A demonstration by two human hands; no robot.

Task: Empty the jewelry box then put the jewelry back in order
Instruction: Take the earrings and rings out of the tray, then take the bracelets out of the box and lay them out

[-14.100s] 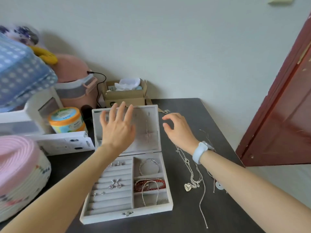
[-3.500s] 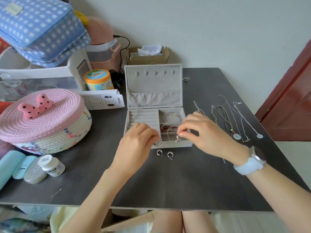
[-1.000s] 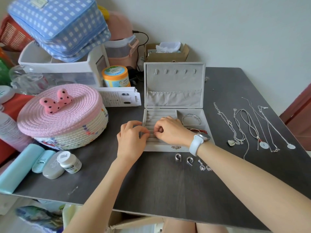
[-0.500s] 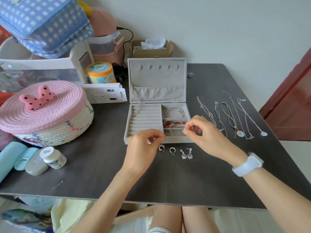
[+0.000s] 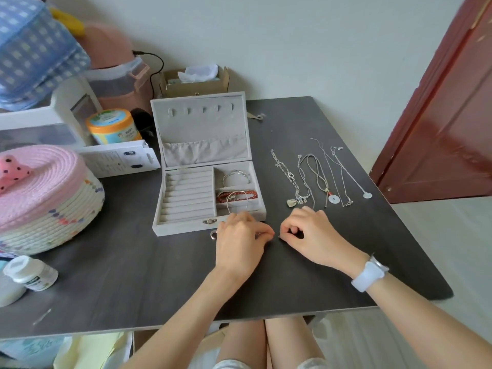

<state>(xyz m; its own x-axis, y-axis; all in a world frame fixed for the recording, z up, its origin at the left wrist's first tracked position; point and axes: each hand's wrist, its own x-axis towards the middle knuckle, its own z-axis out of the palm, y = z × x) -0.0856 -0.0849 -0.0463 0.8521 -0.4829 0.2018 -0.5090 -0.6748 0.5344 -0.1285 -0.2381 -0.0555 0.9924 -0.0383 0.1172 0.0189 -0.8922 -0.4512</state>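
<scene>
Dark grey surface (image 5: pixel 133 288) carries my open jewelry box (image 5: pixel 186 225), its lid upright; the ring rolls lie bare, bracelets (image 5: pixel 235 195) sit in the right compartments. Just before its front edge, my left hand (image 5: pixel 239 243) curls down over small silver earrings (image 5: pixel 213 234); my right hand (image 5: pixel 311 233) pinches something tiny beside it. Necklaces (image 5: pixel 316 179) lie farther right.

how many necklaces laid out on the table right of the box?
4, side by side: heart-pendant chain nearest the jewelry box, grey cord with ring pendant, thin chain, disc-pendant chain farthest right. Tangles may hide another.
</scene>
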